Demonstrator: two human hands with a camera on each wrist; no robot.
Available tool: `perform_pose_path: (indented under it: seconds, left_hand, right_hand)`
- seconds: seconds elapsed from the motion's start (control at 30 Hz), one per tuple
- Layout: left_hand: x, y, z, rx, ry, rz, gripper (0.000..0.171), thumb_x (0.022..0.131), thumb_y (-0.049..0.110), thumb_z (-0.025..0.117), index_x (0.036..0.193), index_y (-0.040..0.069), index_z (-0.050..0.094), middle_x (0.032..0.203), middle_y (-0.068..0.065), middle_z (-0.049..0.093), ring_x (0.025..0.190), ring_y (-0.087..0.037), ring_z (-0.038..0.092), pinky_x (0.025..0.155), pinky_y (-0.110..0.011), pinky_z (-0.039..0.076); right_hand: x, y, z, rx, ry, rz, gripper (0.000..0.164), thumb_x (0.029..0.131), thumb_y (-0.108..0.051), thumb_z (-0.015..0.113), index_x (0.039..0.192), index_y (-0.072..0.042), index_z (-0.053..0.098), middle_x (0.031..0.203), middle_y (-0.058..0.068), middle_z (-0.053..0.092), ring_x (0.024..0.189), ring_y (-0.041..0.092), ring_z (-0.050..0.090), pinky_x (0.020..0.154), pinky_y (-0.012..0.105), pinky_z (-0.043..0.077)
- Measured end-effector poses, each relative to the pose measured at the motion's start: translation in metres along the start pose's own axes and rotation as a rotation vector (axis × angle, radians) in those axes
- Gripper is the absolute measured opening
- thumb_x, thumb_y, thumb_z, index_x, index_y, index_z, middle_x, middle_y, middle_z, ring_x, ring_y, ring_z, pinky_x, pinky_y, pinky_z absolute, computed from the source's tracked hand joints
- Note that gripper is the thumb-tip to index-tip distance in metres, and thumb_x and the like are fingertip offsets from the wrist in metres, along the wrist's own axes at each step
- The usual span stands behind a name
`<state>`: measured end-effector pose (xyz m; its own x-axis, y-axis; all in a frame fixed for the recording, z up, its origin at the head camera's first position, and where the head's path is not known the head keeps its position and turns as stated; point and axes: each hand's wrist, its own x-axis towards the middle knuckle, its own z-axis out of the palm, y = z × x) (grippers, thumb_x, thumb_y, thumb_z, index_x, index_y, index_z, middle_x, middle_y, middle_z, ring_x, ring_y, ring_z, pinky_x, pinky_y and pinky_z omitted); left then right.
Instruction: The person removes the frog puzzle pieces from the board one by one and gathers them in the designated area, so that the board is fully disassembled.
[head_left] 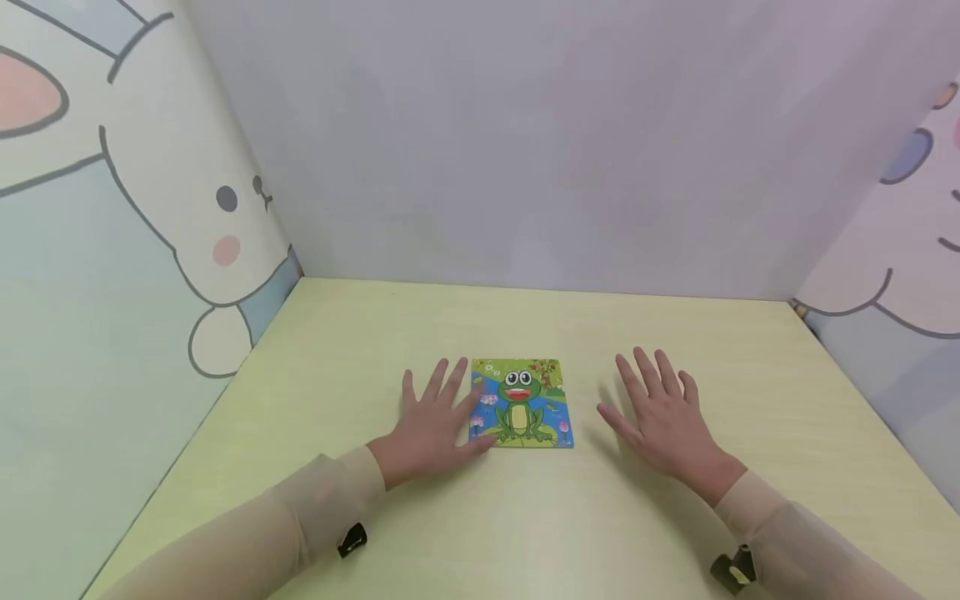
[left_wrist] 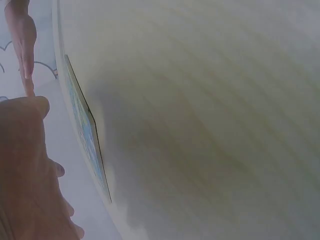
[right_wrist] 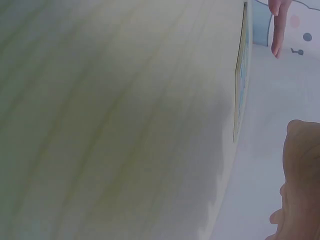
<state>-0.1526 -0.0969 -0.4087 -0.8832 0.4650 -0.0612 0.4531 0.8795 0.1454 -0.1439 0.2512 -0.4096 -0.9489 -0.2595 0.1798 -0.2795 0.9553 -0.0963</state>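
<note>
A square picture board with a cartoon frog [head_left: 520, 408] lies flat on the table, its thin edge showing in both wrist views. My left hand [head_left: 429, 429] is spread with fingers straight; in the head view its thumb and index finger overlap the board's left side. Seen from the left wrist, the left hand [left_wrist: 22, 170] hovers above the board [left_wrist: 87, 125], with a gap under it. Off to the board's right, my right hand [head_left: 666, 421] is held palm down, fingers extended, holding nothing. The right wrist view has this hand [right_wrist: 305, 180] raised over the tabletop.
The pale yellow tabletop [head_left: 360, 333] meets a plain grey-white wall [head_left: 525, 150] at the back. Side panels with a cartoon rabbit [head_left: 172, 167] on the left and another cartoon animal [head_left: 900, 233] on the right border the table. Dark straps show at both sleeves.
</note>
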Motion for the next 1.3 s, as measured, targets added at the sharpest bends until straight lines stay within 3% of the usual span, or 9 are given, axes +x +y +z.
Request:
perform_pose_path:
  seconds: [0.5,0.83,1.1,1.3]
  left_hand:
    - [-0.011,0.011,0.004,-0.005,-0.001,0.059,0.075,0.101,0.067,0.049,0.164,0.027,0.037,0.176,-0.014,0.016,0.162,-0.045,0.012,0.117,-0.083,0.009]
    - [-0.017,0.012,0.008,-0.042,-0.084,0.078,0.076,0.1,0.069,0.047,0.165,0.031,0.034,0.177,-0.013,0.011,0.163,-0.042,0.008,0.118,-0.081,0.006]
    - [-0.021,0.013,0.007,-0.063,-0.15,0.122,0.076,0.102,0.068,0.045,0.166,0.029,0.033,0.178,-0.012,0.007,0.163,-0.043,0.006,0.119,-0.081,0.007]
    - [-0.023,0.012,0.005,-0.097,-0.189,0.124,0.076,0.103,0.068,0.045,0.166,0.029,0.03,0.178,-0.012,0.006,0.163,-0.045,0.006,0.118,-0.08,0.015]
  right_hand:
    - [0.001,0.0,0.004,0.024,0.033,-0.032,0.079,0.103,-0.053,0.055,0.163,-0.006,0.032,0.168,0.027,0.028,0.155,0.053,0.019,0.115,0.073,0.02]
    - [0.011,-0.007,0.007,0.044,0.025,-0.073,0.079,0.103,-0.052,0.057,0.164,-0.007,0.032,0.169,0.025,0.028,0.156,0.052,0.019,0.115,0.072,0.021]
    - [0.035,-0.021,0.009,0.039,0.001,-0.187,0.079,0.102,-0.05,0.06,0.164,-0.009,0.033,0.17,0.022,0.029,0.158,0.049,0.019,0.117,0.07,0.023]
    - [0.065,-0.031,0.018,0.153,-0.07,-0.268,0.072,0.101,-0.043,0.068,0.158,-0.006,0.043,0.159,0.019,0.049,0.148,0.043,0.041,0.114,0.066,0.034]
